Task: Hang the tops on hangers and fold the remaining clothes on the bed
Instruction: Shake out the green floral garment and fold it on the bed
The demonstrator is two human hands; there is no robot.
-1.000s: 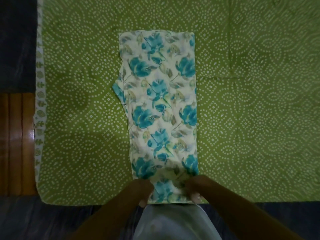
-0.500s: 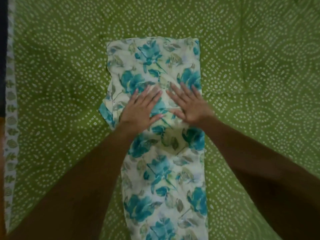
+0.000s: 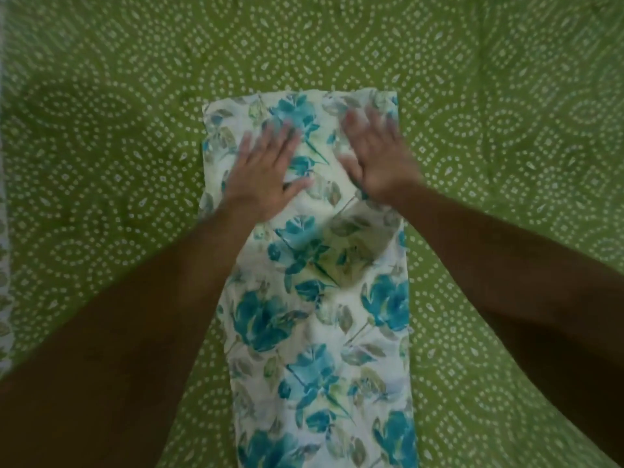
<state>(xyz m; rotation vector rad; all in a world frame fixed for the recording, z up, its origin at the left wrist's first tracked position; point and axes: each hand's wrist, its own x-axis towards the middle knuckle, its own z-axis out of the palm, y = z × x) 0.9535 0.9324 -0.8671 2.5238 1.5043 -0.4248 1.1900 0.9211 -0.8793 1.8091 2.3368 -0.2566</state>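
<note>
Lying flat: white garment (image 3: 317,298), teal flowers | hands: left hand (image 3: 263,170), right hand (image 3: 374,160) pressing, fingers straight

The folded garment (image 3: 320,298) lies flat on the bed (image 3: 101,130). Left hand (image 3: 266,173) and right hand (image 3: 374,163) rest side by side on its far end, bed beyond both.

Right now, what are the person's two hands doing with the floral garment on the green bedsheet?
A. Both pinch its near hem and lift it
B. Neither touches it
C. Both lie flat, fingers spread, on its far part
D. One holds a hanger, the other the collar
C: the left hand and right hand lie palm-down with straight, spread fingers on the far part of the floral garment, which lies flat on the green bedsheet.
</note>
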